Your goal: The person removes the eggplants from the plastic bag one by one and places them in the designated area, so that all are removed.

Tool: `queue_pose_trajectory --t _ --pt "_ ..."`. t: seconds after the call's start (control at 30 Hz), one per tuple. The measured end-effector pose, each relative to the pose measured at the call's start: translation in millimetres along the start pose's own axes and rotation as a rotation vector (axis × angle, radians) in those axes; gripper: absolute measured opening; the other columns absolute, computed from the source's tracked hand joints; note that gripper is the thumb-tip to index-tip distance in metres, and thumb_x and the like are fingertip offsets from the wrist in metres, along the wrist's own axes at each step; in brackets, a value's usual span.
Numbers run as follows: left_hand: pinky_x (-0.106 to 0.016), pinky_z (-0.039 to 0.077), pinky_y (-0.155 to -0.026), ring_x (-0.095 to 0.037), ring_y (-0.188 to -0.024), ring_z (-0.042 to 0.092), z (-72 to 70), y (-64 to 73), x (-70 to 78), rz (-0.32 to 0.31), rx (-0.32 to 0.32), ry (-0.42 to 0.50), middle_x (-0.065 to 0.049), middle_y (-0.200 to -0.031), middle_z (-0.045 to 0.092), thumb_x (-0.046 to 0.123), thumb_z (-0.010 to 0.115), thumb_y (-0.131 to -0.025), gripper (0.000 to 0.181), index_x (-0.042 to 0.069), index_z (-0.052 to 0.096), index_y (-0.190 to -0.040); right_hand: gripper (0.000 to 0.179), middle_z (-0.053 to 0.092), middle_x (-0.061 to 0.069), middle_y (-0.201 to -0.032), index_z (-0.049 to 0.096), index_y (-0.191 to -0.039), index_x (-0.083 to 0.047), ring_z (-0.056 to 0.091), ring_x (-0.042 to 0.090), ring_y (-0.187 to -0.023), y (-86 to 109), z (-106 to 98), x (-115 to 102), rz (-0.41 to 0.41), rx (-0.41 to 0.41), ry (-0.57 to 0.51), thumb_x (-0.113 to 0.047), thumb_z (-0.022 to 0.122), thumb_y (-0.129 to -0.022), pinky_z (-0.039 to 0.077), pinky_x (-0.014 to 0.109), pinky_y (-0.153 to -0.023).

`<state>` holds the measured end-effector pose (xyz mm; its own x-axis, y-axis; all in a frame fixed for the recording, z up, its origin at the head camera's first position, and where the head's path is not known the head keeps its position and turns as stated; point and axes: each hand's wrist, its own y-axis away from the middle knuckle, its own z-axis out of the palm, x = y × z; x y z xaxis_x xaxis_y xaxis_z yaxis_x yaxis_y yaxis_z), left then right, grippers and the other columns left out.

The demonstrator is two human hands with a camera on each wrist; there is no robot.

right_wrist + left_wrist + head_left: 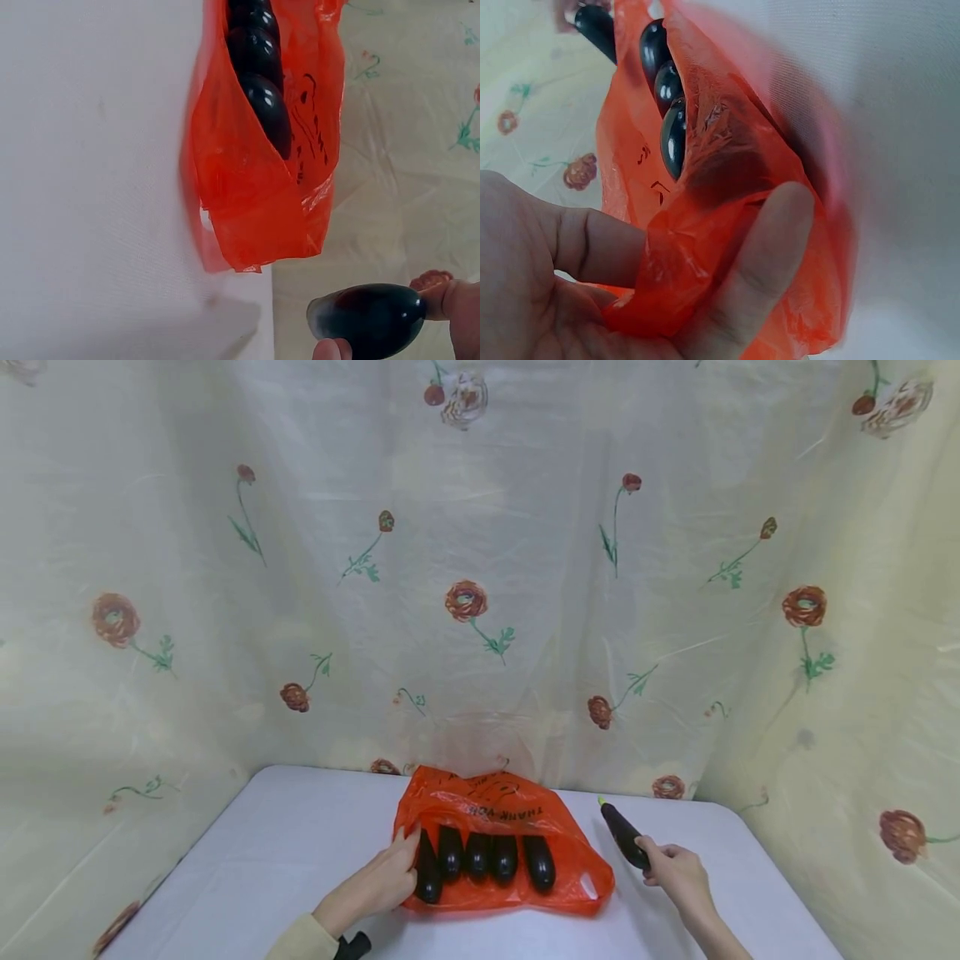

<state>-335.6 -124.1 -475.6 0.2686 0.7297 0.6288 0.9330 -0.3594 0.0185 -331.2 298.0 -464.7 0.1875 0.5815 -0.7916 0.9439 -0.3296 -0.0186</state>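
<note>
A red plastic bag (pixel 480 793) with "THANK YOU" print lies on the table, its mouth toward me. Several dark, glossy eggplants (pixel 504 860) sit side by side inside the opening. My left hand (pixel 392 870) grips the bag's left edge; in the left wrist view the red film is caught between thumb (pixel 769 247) and fingers. My right hand (pixel 678 872) holds a single eggplant (pixel 622 835) by its rounded end, to the right of the bag, its green stem tip pointing away. That same held eggplant (pixel 367 319) appears low in the right wrist view, apart from the bag.
The white table (pixel 300 835) has rounded far corners. A pale plastic curtain (pixel 540 652) printed with red flowers hangs behind the table and along both sides. A black wrist strap piece (pixel 354 946) shows below the left sleeve.
</note>
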Motion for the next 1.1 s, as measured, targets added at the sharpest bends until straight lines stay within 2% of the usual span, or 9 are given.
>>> queue_pose_trajectory --t 0.17,0.4,0.63,0.8,1.0,1.1 --pt "-0.061 0.025 -0.111 -0.042 -0.140 0.029 0.0 -0.6 -1.1 -0.004 -0.005 -0.002 -0.030 -0.157 0.014 0.005 0.046 -0.088 0.068 -0.007 0.020 -0.150 0.055 0.069 0.005 -0.062 0.066 -0.097 0.010 0.068 0.017 -0.059 -4.2 2.1 2.6 0.000 -0.008 0.002 -0.044 0.055 -0.091 0.044 0.027 -0.064" --pt "-0.061 0.024 -0.111 -0.042 -0.141 0.028 -0.5 -1.1 -2.6 0.003 0.004 -0.005 -0.031 -0.156 0.015 0.006 0.048 -0.088 0.069 -0.008 0.020 -0.150 0.055 0.067 0.002 -0.060 0.066 -0.096 0.009 0.066 0.015 -0.058 -9.5 4.9 7.8 0.015 -0.018 0.011 -0.044 0.055 -0.091 0.039 0.026 -0.061" --pt "-0.062 0.025 -0.110 -0.040 -0.140 0.031 0.0 -0.2 -1.4 0.001 0.000 0.013 -0.028 -0.157 0.016 0.004 0.048 -0.087 0.070 -0.005 0.020 -0.151 0.051 0.065 0.001 -0.058 0.068 -0.090 0.007 0.061 0.013 -0.057 -10.9 6.1 13.2 -0.004 -0.017 0.029 -0.043 0.057 -0.090 0.037 0.027 -0.060" --pt "-0.062 0.023 -0.111 -0.040 -0.141 0.028 0.7 -0.5 -1.0 -0.003 -0.005 0.011 -0.026 -0.158 0.015 0.004 0.048 -0.088 0.071 -0.005 0.018 -0.151 0.048 0.063 0.000 -0.056 0.067 -0.086 0.005 0.057 0.013 -0.058 -10.1 8.3 16.8 -0.007 -0.014 0.044 -0.043 0.059 -0.088 0.036 0.027 -0.059" --pt "-0.060 0.024 -0.111 -0.041 -0.141 0.028 1.7 -0.7 -1.5 -0.002 -0.003 0.002 -0.028 -0.157 0.015 0.004 0.047 -0.088 0.069 -0.007 0.019 -0.150 0.050 0.063 0.000 -0.056 0.066 -0.091 0.008 0.059 0.013 -0.057 -11.3 11.2 22.6 -0.014 -0.008 0.041 -0.041 0.061 -0.087 0.037 0.026 -0.060" --pt "-0.060 0.025 -0.111 -0.041 -0.140 0.029 2.0 -1.2 -1.6 -0.004 -0.003 -0.005 -0.030 -0.156 0.016 0.005 0.047 -0.088 0.068 -0.007 0.020 -0.150 0.051 0.061 0.001 -0.057 0.064 -0.095 0.011 0.059 0.012 -0.054 -12.1 13.1 24.8 0.001 -0.013 0.020 -0.040 0.062 -0.087 0.041 0.025 -0.057"
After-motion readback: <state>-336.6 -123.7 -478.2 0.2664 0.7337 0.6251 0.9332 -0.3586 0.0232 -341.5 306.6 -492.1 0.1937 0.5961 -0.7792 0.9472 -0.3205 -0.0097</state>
